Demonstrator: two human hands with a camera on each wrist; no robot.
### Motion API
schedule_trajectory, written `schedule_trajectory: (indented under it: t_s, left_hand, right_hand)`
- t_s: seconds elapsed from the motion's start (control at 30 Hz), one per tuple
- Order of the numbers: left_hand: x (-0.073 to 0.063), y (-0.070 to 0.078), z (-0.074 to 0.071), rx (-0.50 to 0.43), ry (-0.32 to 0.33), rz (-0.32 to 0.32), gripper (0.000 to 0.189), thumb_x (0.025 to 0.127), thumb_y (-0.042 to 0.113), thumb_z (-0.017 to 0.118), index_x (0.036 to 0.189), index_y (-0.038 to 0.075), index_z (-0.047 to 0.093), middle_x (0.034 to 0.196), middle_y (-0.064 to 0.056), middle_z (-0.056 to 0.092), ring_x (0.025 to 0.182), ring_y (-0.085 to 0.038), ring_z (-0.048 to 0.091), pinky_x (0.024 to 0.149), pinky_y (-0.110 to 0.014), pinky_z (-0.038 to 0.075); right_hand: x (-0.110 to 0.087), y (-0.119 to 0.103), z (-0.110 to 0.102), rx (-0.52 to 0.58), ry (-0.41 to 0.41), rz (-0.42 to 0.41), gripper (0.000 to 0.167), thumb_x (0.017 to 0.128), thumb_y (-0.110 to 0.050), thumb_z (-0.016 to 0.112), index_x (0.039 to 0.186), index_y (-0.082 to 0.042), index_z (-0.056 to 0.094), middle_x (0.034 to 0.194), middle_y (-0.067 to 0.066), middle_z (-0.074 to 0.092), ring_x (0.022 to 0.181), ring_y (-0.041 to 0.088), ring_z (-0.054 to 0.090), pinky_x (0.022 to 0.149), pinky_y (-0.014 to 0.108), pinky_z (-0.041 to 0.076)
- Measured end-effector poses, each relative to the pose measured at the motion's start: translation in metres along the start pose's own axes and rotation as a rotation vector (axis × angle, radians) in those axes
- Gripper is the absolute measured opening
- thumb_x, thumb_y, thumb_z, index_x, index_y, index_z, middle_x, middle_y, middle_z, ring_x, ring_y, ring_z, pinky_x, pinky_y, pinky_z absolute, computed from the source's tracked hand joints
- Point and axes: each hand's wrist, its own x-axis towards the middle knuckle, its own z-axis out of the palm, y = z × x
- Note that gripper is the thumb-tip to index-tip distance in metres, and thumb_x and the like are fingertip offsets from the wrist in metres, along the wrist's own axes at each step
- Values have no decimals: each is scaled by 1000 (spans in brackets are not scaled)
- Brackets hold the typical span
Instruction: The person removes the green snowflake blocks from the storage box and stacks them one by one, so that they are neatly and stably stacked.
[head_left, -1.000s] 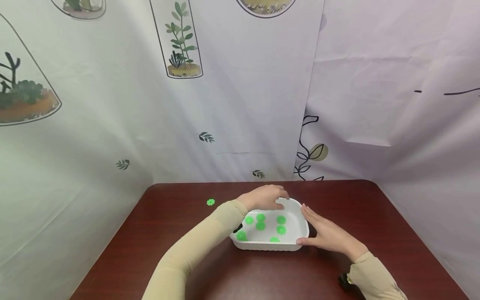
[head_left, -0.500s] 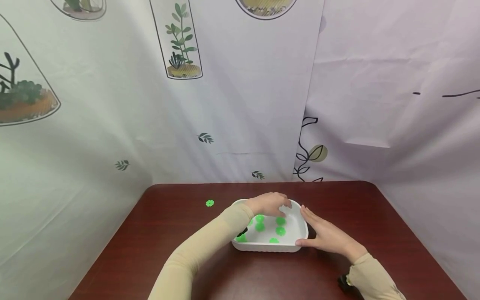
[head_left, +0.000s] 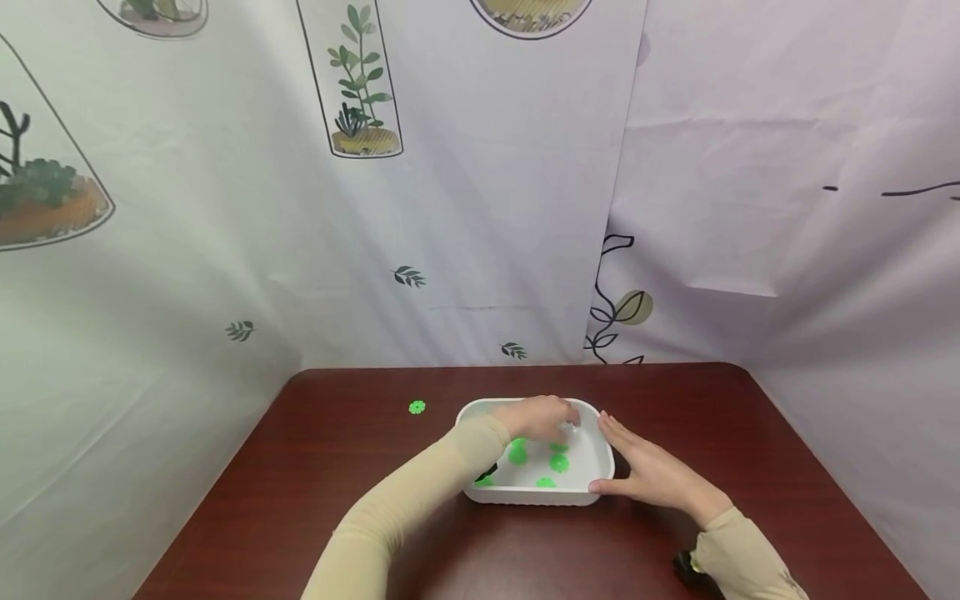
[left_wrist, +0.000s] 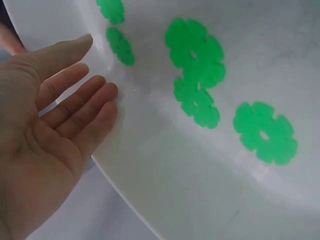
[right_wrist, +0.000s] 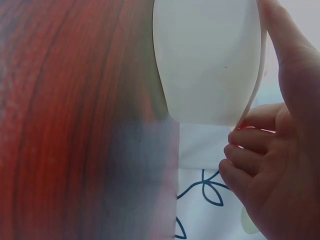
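Note:
A white rectangular tray with rounded corners stands on the table, with several flat green flower-shaped plastic pieces lying on its bottom. My left hand is down inside the tray, blurred in the head view. Its fingers are loosely bent, and nothing shows between thumb and fingers in the left wrist view, where green flower pieces lie to its right. At the tray's right end, my right hand grips the rim, thumb on the near corner and fingers on the far one. The left forearm hides part of the tray.
One more green flower piece lies alone on the dark red-brown table, left of the tray. A white cloth with printed plants hangs behind and around the table.
My left hand has lowered further into the tray, over the pieces near its right side. My right hand keeps its place on the tray.

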Motion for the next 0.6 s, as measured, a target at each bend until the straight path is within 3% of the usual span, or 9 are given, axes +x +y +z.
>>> schedule_trajectory:
  t_s: [0.37,0.6]
  left_hand:
    - [2,5,9,34,-6,12,32,89,18,75,120,11,72,107,3,68,96,-6,59,94,-18,45]
    - [1,3,10,11,-15,20,28,88,18,78,115,11,74,104,4,68,96,-6,60,92,-17,45]
  right_hand:
    - [0,-1,-1,8,-1,6,112,80,-72,68,155,3,33,160,24,29,143,40,36,106,56,40]
    - [-1,-1,-1,12,-5,14,112,79,-72,68,155,2,32,160,24,28,143,40,36,106,56,41]
